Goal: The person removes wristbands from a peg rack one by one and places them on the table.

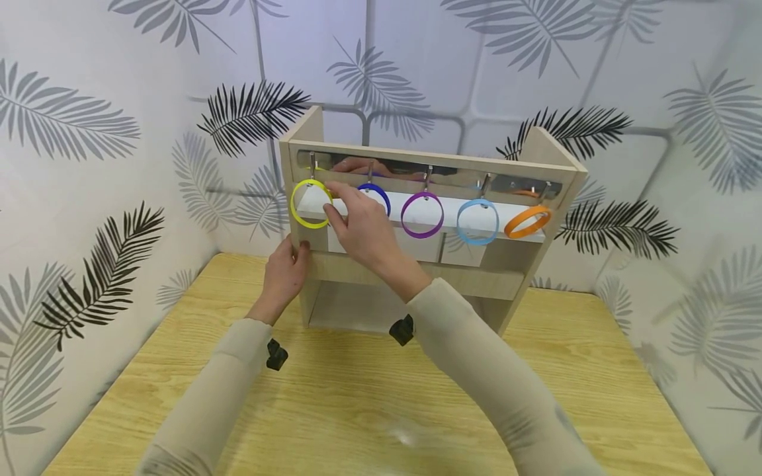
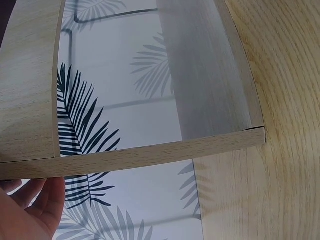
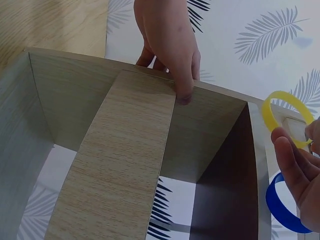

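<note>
Yellow ring hangs on leftmost hook; your right hand seems to pinch its edge, contact partly hidden. Left hand grips rack: brace firmly, handle ring lightly.

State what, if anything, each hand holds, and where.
Left hand: the wooden side panel, by its front edge. Right hand: at the yellow ring; whether gripped, unclear.

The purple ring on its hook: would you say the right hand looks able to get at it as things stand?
Probably yes: the right hand is close by, at the yellow ring, and in the head view nothing covers the purple ring.
</note>
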`<state>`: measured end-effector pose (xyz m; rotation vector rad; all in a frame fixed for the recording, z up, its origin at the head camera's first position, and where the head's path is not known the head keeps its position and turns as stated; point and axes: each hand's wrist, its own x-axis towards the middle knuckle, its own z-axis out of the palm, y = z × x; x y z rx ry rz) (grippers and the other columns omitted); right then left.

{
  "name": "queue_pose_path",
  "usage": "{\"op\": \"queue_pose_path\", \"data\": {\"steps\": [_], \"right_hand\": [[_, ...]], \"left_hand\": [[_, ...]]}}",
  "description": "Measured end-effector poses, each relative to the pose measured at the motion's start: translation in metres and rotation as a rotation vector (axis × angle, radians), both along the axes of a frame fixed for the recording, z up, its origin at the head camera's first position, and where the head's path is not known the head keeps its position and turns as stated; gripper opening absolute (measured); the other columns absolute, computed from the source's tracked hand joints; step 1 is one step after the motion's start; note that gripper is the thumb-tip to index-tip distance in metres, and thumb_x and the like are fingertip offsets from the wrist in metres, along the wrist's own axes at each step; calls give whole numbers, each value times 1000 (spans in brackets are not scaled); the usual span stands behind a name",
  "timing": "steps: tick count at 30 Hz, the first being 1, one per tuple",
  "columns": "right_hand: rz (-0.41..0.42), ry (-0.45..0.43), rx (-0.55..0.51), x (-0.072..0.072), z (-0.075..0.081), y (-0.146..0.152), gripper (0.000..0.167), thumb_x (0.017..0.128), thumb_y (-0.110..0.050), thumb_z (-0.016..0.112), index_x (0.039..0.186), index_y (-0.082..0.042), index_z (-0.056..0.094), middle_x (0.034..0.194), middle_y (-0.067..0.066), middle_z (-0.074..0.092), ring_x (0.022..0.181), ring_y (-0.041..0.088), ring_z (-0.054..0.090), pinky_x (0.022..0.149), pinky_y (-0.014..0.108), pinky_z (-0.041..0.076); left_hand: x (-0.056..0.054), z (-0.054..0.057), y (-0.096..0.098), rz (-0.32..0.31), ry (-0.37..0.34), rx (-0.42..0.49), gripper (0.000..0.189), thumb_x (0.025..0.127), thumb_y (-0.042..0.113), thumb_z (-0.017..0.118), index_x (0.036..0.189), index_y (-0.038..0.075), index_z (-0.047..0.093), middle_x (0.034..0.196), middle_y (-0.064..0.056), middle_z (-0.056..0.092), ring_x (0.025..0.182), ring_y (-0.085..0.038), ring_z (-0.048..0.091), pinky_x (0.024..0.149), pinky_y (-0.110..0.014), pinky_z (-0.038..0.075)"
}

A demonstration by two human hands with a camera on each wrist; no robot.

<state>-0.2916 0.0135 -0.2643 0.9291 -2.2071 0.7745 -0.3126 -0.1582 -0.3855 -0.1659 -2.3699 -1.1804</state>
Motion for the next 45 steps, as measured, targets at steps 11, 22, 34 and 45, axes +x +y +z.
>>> {"op": "queue_pose_path", "data": {"steps": [11,22,34,45], "right_hand": [[0,-42,-6,-4,1,-2,28,93,-11,60,119,-3,57,102,10,68,73,16,63,67,22,49],[39,-59,-41,1,3,-3,27,92,-10,60,118,-2,57,101,10,67,82,16,66,74,23,51],[99,-34,-145,7,8,-2,25,90,-7,63,114,-1,60,98,11,67,77,16,65,70,22,52],[170,-5,-170,19,5,8,21,89,-4,64,109,2,62,95,11,67,79,15,63,68,17,49]], "left_hand": [[-2,0,0,5,7,0,40,101,32,37,120,1,53,94,-17,58,77,-30,56,62,-42,48],[-2,-1,0,19,14,-4,37,101,31,37,116,2,54,88,-14,56,72,-27,53,59,-38,44],[-3,-2,2,22,28,-17,32,101,28,38,111,2,54,78,-10,48,65,-24,45,54,-34,38],[-5,-4,1,28,79,-33,26,100,26,40,88,4,49,73,-8,44,62,-23,42,53,-35,34]]}}
